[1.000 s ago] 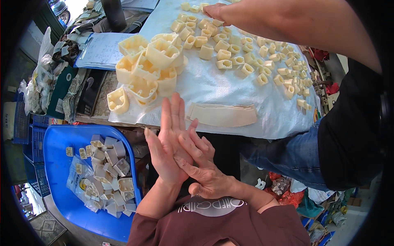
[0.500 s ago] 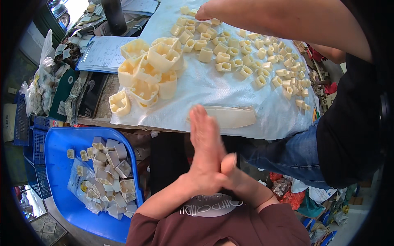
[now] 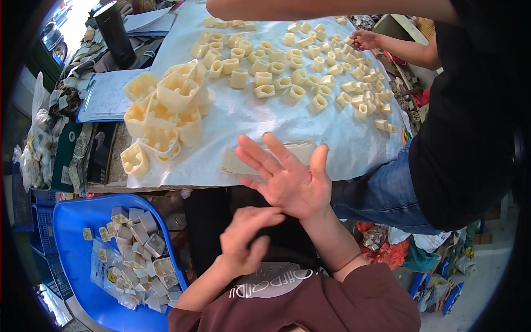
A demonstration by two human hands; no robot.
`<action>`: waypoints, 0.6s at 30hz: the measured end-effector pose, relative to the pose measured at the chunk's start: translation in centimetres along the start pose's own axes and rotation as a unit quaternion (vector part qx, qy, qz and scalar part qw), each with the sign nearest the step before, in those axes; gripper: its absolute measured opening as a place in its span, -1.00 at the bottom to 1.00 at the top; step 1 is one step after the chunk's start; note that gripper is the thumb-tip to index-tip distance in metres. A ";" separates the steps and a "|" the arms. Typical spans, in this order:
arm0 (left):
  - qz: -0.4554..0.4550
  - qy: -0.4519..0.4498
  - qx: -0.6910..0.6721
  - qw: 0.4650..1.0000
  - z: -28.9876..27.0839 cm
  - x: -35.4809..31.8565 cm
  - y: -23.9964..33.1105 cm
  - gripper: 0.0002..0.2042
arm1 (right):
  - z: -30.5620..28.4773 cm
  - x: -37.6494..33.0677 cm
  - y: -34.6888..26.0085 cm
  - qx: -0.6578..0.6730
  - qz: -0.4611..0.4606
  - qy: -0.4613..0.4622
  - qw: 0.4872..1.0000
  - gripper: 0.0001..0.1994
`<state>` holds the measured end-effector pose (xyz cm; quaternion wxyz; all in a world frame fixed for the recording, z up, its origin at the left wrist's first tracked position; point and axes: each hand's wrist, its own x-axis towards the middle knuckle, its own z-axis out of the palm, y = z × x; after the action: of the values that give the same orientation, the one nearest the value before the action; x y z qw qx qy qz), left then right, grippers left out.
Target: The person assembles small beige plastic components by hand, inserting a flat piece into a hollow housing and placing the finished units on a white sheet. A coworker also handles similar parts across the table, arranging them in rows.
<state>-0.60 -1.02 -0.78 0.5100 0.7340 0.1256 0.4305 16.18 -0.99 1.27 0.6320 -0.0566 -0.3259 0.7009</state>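
My right hand point(image 3: 293, 185) is raised in front of the table edge, palm up, with its fingers spread and nothing in it. My left hand point(image 3: 243, 235) is just below its wrist, slightly blurred, with the fingers stretched toward the right palm and the thumb apart. It holds nothing that I can see. Behind my right hand, a pale flat strip or stack of strips point(image 3: 235, 160) lies at the front of the table. To its left stands a heap of large cream hollow plastic pieces point(image 3: 166, 113). Many smaller cream hollow pieces point(image 3: 263, 66) are spread farther back.
A whitish sheet point(image 3: 210, 171) covers the table. The blue tub point(image 3: 69, 221) at lower left holds pale angular pieces point(image 3: 138, 257). A clipboard point(image 3: 108, 91) and a dark cylinder point(image 3: 115, 36) stand at back left. At right, a co-worker in black point(image 3: 467, 127) reaches over the table, one hand point(image 3: 365, 40) by small pieces.
My palms were pressed together and are now apart. The right hand has opened palm up, while the left has dropped lower left. The view has shifted, and the co-worker's far hand now shows.
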 end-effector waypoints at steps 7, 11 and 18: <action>-0.073 0.180 -0.048 0.980 -0.9 -1.3 -1.0 -0.65 | -0.3 -0.3 0.8 0.016 0.006 -0.113 0.993 -0.21; -0.074 0.167 -0.048 0.982 -1.0 -1.3 -1.0 -0.67 | -0.7 -0.9 0.9 0.018 0.005 -0.148 0.989 -0.19; -0.108 0.190 0.016 0.976 -2.3 -1.8 -1.1 -0.71 | -3.0 -7.6 -0.4 -0.179 0.129 0.082 0.972 -0.76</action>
<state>-3.17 -0.24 -2.36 0.5081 0.6291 0.3057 0.5027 19.45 -6.82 -3.40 0.5407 -0.2682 -0.3832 0.6992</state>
